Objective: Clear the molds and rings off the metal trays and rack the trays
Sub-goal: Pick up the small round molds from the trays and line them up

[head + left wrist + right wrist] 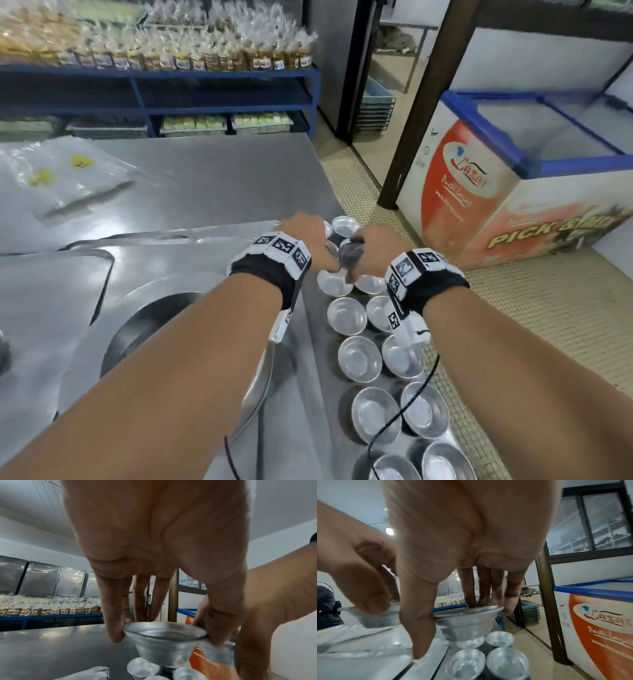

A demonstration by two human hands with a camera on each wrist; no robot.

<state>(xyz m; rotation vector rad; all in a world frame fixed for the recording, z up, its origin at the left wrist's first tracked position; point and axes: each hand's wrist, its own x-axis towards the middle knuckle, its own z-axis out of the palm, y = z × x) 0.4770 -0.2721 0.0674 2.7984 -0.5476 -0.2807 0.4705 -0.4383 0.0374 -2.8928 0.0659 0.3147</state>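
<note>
Small round aluminium cup molds (359, 358) line the steel tabletop's (205, 178) right edge; our left hand (154, 547) pinches one mold (164, 641) by its rim, our right hand (462, 534) another (467, 622).

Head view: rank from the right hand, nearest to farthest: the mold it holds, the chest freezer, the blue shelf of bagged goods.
1. Mold, pinched in the right hand, above the rows of molds.
2. Chest freezer, on the floor to the right, across the aisle.
3. Blue shelf, at the back left, beyond the steel table.
</note>
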